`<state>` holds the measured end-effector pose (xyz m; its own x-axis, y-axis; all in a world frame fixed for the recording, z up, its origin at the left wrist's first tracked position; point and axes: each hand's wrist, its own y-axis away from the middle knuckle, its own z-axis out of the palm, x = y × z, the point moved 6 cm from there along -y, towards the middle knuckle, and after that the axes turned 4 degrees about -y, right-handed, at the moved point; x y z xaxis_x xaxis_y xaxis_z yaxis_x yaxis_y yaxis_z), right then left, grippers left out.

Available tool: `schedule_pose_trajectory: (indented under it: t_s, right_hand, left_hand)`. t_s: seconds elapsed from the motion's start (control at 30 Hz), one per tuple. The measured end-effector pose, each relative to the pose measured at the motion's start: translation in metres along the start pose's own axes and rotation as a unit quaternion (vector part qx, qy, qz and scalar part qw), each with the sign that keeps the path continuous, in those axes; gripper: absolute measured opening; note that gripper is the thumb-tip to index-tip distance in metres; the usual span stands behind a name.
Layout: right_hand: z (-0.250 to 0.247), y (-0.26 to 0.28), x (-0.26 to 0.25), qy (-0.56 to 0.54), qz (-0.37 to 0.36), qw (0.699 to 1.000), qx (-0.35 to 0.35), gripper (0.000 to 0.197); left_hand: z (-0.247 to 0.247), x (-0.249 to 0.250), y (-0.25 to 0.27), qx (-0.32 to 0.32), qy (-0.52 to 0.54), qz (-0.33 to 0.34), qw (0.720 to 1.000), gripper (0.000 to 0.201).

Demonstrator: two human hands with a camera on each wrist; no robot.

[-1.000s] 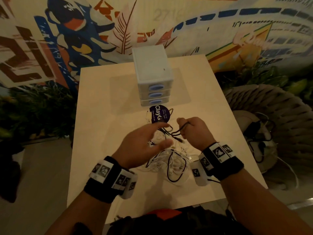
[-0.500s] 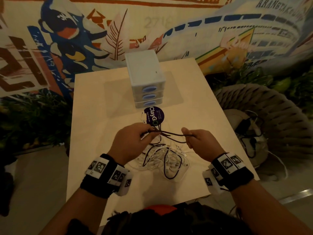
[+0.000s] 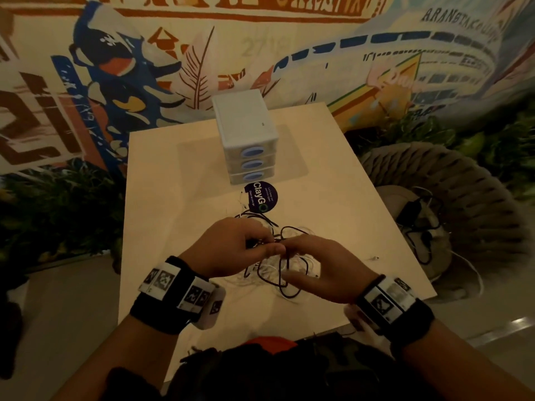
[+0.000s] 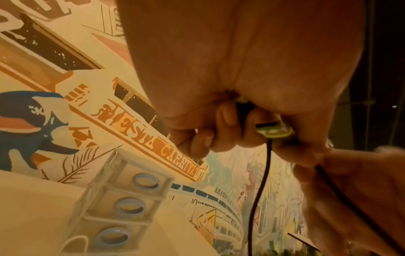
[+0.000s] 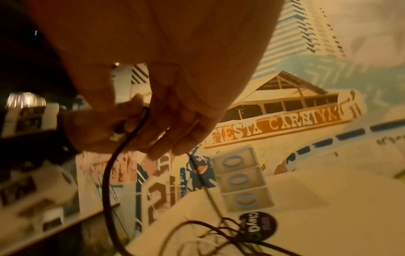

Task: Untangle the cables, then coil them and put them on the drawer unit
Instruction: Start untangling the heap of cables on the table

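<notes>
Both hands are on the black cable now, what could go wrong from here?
The black cable still loops through the white cables, so pulling may tighten the knot or drag the pile toward the table edge. The left hand grips near the plug; tugging could strain it.

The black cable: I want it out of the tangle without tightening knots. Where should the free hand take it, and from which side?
Probably just below the plug end that the left hand already pinches, where the black cable hangs as one free strand. Come from the right, as the right hand does; lower down it loops among the white cables.
</notes>
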<state>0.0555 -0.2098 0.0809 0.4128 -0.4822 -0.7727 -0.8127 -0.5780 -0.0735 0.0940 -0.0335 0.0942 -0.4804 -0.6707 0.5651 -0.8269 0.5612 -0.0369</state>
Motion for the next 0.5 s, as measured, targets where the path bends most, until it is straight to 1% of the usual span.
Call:
schedule_pose_trajectory:
  t_s: [0.03, 0.07, 0.1, 0.13, 0.2, 0.27, 0.33, 0.37, 0.4, 0.47, 0.5]
  right_hand:
    - [0.001, -0.008, -0.008, -0.032, 0.005, 0.999, -0.002, 0.015]
    - [0.001, -0.014, -0.012, -0.063, 0.02, 0.998, 0.002, 0.006]
    - [0.0, -0.018, -0.013, -0.084, 0.038, 0.996, 0.009, 0.006]
    - [-0.001, -0.019, -0.012, -0.094, 0.051, 0.994, 0.012, 0.012]
    - [0.0, -0.017, -0.009, -0.117, 0.063, 0.991, 0.006, 0.021]
    - [0.001, -0.008, 0.002, -0.181, 0.097, 0.979, 0.011, 0.026]
    - [-0.002, 0.001, 0.017, -0.223, 0.131, 0.965, 0.041, 0.026]
    - [-0.005, 0.005, 0.023, -0.199, 0.141, 0.968, 0.058, 0.025]
    - [-0.008, 0.009, 0.027, -0.15, 0.145, 0.976, 0.065, 0.023]
    - [-0.008, 0.013, 0.029, -0.061, 0.148, 0.986, 0.037, 0.022]
    - [-0.006, 0.013, 0.027, -0.05, 0.143, 0.988, 0.014, 0.023]
  left_hand:
    - [-0.001, 0.002, -0.002, 0.009, 0.014, -0.006, 1.0, 0.041]
    - [-0.003, 0.003, -0.002, 0.017, 0.029, -0.014, 0.999, 0.039]
    - [-0.003, 0.003, -0.003, 0.023, 0.043, -0.02, 0.999, 0.038]
    - [-0.003, 0.002, -0.002, 0.023, 0.057, -0.025, 0.998, 0.037]
    - [-0.001, -0.001, 0.0, 0.004, 0.074, -0.036, 0.997, 0.036]
    - [0.004, -0.003, 0.003, -0.022, 0.078, -0.046, 0.996, 0.036]
    - [0.004, -0.006, 0.003, -0.027, 0.092, -0.057, 0.994, 0.034]
    - [0.004, -0.007, 0.002, -0.022, 0.101, -0.063, 0.993, 0.033]
    - [0.003, -0.007, 0.001, -0.017, 0.106, -0.067, 0.992, 0.032]
    - [0.006, -0.006, -0.003, -0.019, 0.103, -0.064, 0.992, 0.029]
    - [0.009, -0.005, -0.005, -0.03, 0.102, -0.059, 0.993, 0.029]
